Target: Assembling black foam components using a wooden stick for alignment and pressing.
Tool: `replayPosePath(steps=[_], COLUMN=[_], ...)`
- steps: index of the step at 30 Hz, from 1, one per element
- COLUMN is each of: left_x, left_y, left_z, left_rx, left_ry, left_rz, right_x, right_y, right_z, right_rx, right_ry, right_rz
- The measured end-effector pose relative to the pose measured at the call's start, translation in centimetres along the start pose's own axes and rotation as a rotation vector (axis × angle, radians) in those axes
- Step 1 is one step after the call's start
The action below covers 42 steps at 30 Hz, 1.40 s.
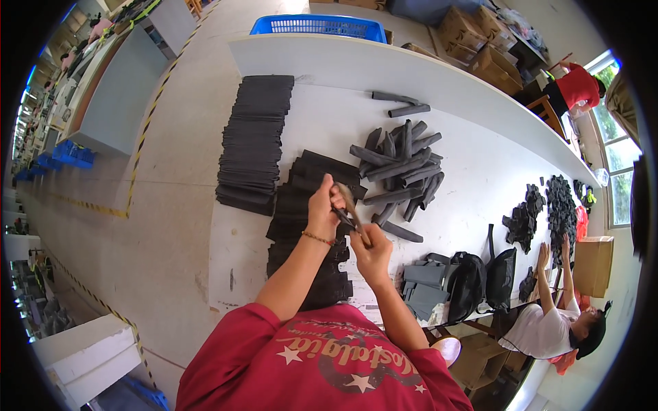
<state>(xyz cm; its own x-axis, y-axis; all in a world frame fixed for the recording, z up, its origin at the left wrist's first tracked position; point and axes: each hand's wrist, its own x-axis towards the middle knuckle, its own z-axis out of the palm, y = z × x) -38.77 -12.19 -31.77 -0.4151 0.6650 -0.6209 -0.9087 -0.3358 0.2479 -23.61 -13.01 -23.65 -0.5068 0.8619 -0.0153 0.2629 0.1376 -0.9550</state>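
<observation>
Both my hands are closed and meet in front of me over the table. Between them runs a curved brown strip (pixel 351 205), blurred, its exact kind unclear. My right hand (pixel 372 253) grips its lower end. My left hand (pixel 322 211) pinches a small dark piece (pixel 342 217), seemingly cloth, beside the strip's upper end. Beneath and beyond my hands lies a spread of black cloth pieces (pixel 301 195). Left of it, a long overlapping row of flat dark grey cloth pieces (pixel 252 137) stretches away. To the right, dark grey rolled tubes (pixel 404 164) sit in a loose heap.
A white table (pixel 473 185) with a raised far board (pixel 425 65) carries everything. Black bags (pixel 467 284) and grey flat pieces (pixel 421 282) lie at right. Farther right, a co-worker (pixel 548 322) reaches into small black pieces (pixel 562 209). A blue basket (pixel 319 26) stands beyond the board.
</observation>
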Motion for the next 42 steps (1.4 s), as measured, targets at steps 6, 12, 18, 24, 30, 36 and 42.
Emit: replayPosePath(steps=[6, 12, 18, 24, 30, 36, 42], left_x=[-2.5, -5.3, -8.7, -12.1, -10.3, -0.2, 6.0], left_y=[1.4, -1.7, -4.5, -6.6, -5.1, 3.0, 2.7], left_z=[3.8, 1.7, -0.8, -1.7, -6.7, -3.2, -2.0], left_rx=[0.261, 1.504, 1.3, 1.112, 1.317, 1.713, 1.956], left_ry=[-0.119, -0.826, -0.748, -0.613, -0.564, -0.358, -0.569], left_rz=[0.104, 0.466, 0.462, -0.015, 0.059, 1.001, 1.064], right_x=[-1.4, 3.7, 6.1, 6.0, 11.6, 7.0, 0.5], right_y=[-0.8, -0.6, -2.9, -0.2, 0.7, 9.0, 13.5], right_z=[-3.4, -4.6, -6.4, -6.4, -14.5, -14.9, -14.1], right_rx=[0.338, 0.467, 0.513, 0.431, 0.273, -0.387, -0.42], right_ry=[0.136, 0.284, 0.456, 0.535, 0.655, 0.266, -0.019], right_rz=[0.168, 0.051, -0.01, 0.024, -0.056, 0.05, 0.217])
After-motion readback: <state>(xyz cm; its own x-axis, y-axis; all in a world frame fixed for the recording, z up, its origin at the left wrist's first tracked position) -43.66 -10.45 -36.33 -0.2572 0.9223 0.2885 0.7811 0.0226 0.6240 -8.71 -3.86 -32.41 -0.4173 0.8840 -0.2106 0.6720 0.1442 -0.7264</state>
